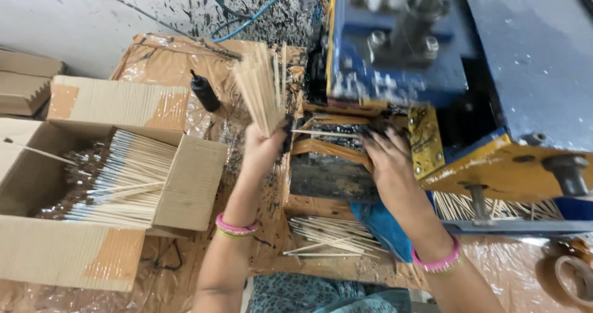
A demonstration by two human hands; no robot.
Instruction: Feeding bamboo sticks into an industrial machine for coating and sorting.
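Left hand (262, 147) raised at centre, fingers closed round a fanned bundle of bare bamboo sticks (262, 87), tips pointing up and away. Right hand (386, 158) just right of it, blackened fingers pinching one single stick (321, 133) laid level across the feed tray of a blue and yellow machine (432, 72), which fills the far right. Pink bangles on both wrists.

At left, one open brown cardboard box (191, 183), flaps spread, patched with tan tape, holding a stack of coated sticks (117, 177) with dark ends turned left; too many to count. A second, closed cardboard box (25, 84) at the far left edge. One small black bottle (205, 92) standing behind the open box on crinkled brown plastic sheeting (154, 59).

Near centre, a loose heap of bare sticks (327, 236) below the tray; another spread (488, 207) under the machine at right. One roll of brown tape (571, 273) at the near right corner. No labels legible.
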